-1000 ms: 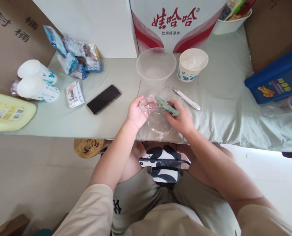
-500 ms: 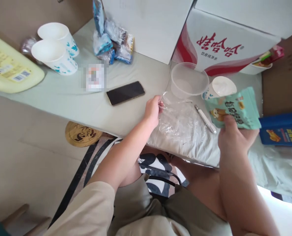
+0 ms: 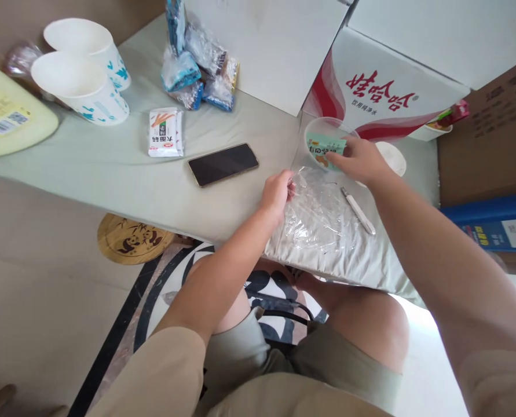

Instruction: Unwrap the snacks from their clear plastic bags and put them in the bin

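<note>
My left hand [image 3: 278,194] pinches the edge of a crumpled clear plastic bag [image 3: 312,217] lying on the cloth-covered table. Over the round clear plastic bowl [image 3: 332,124], my right hand [image 3: 362,159] has its fingers on a green snack packet [image 3: 325,149], which is inside the bowl's rim. Part of the packet is hidden by those fingers. A white pen-like utility knife [image 3: 358,211] rests at the bag's right side. Behind my right wrist stands a paper cup [image 3: 390,157], partly covered.
A black phone [image 3: 223,164] and a white snack packet [image 3: 165,132] lie left of my hands. Two paper cups [image 3: 79,87], a yellow bottle [image 3: 12,116] and several blue wrapped snacks [image 3: 197,69] stand farther left. Boxes [image 3: 370,87] line the back; a blue package [image 3: 492,223] is at right.
My right hand has carried the green packet leftward from beside the paper cup into the bowl. My left hand keeps hold of the bag and has barely moved.
</note>
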Tool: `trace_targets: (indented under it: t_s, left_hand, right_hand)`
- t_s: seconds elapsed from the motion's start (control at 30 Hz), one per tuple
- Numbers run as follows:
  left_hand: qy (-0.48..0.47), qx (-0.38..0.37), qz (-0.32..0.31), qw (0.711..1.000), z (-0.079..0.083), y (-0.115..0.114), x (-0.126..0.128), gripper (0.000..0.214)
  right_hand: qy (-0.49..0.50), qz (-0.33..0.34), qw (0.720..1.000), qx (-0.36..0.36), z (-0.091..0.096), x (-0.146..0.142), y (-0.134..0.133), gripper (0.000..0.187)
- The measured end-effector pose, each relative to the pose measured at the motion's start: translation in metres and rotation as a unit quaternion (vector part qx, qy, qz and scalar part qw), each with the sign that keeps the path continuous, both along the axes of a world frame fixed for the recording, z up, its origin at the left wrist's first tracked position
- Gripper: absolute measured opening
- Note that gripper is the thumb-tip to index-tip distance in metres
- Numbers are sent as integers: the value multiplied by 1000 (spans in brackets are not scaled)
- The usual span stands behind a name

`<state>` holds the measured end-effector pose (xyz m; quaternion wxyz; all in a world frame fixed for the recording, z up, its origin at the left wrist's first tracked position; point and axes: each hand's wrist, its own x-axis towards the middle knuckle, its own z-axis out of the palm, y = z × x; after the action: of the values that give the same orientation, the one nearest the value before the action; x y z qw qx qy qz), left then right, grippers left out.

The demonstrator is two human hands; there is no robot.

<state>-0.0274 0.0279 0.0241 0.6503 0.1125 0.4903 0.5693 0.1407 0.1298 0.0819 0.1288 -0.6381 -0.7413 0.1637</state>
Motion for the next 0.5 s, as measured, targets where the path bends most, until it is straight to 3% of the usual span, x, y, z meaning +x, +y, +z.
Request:
trace_targets:
  t_s: [0.1, 0.2, 0.3, 0.4, 0.5]
  left_hand:
    - [-10, -4, -2, 1000, 1, 0, -1, 34]
    - [-19, -1, -8, 1000, 0, 1, -1, 33]
    - [-10, 6, -21, 1000, 0, 1, 0, 34]
    - [4, 3, -31, 1000, -1, 3, 2, 37]
    - [20, 13, -32, 999, -7, 8, 3, 37]
  right_hand:
    - [67, 10, 991, 112, -10, 18, -28, 27]
    - [66, 66, 972, 217, -35, 39, -83, 24]
    - [29, 182, 965, 185, -70, 54, -144, 26]
    - [11, 171, 971, 170, -100, 65, -186, 29]
    - [18, 115, 978, 174, -112, 72, -204, 34]
